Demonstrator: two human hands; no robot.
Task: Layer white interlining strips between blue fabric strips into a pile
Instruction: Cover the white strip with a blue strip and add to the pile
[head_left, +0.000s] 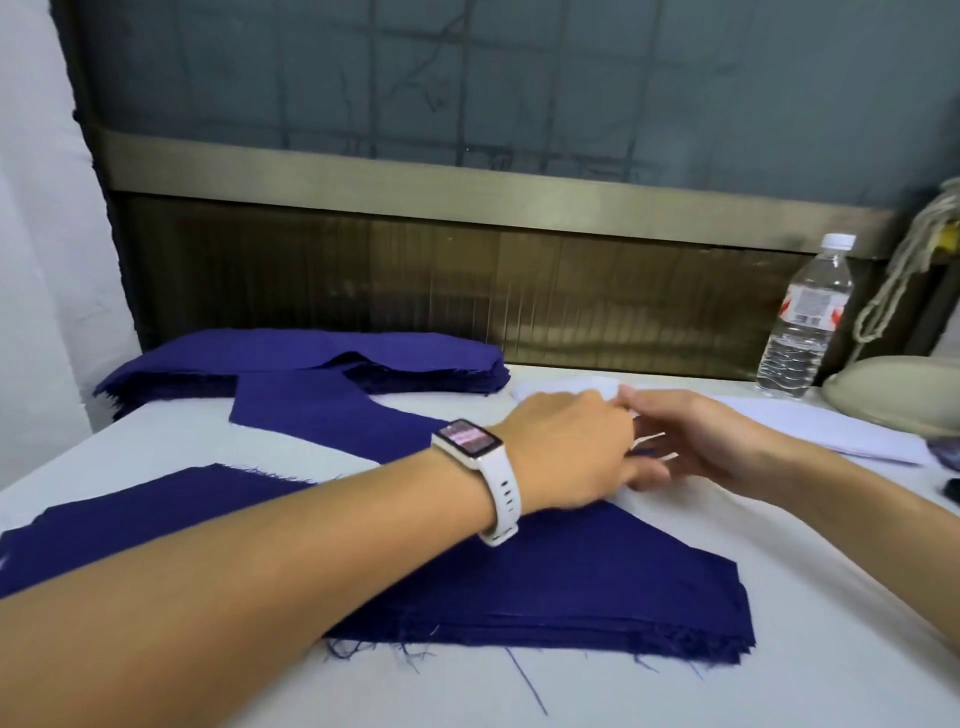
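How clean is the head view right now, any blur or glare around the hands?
Head view: right hand motion-blurred at the fingers, left hand sharper; light soft and even, no harsh glare; white strips barely stand out from the white table; frame edges bow.

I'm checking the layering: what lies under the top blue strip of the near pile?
More blue layers show at the frayed front edge of the near pile; no white shows between them. The left forearm covers its left part; inner layers are hidden.

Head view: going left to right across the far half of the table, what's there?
stack of blue fabric strips → left hand → right hand → water bottle → beige rounded object
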